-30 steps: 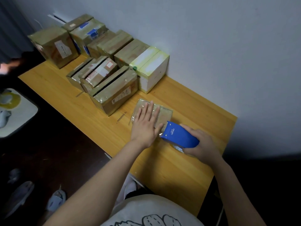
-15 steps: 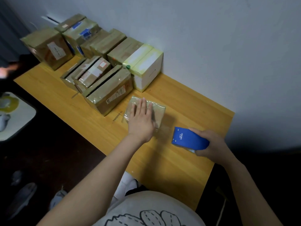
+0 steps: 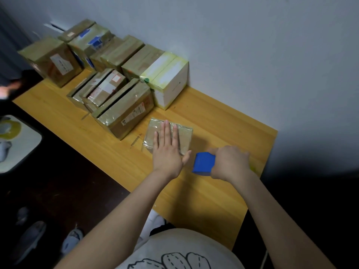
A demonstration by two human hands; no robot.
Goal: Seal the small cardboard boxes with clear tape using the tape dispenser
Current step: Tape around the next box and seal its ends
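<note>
A small flat cardboard box [image 3: 184, 135], glossy with clear tape, lies on the wooden table [image 3: 204, 195] near its middle. My left hand [image 3: 168, 152] presses flat on the box's top with straight fingers. Just right of the box, my right hand [image 3: 230, 162] grips the blue tape dispenser [image 3: 204, 164], its blue body turned toward the box's near right corner. The dispenser's tape roll and blade are hidden by my hand.
Several taped cardboard boxes [image 3: 124, 111] stand in rows at the table's far left, along the wall. A white box with yellowish tape [image 3: 169, 78] sits at the row's right end. A pale stool [image 3: 17, 144] and shoes [image 3: 29, 239] are on the dark floor to the left.
My right hand pulled the dispenser off the box to the right, then swung it back toward the box's near corner. My left hand stayed flat on the box.
</note>
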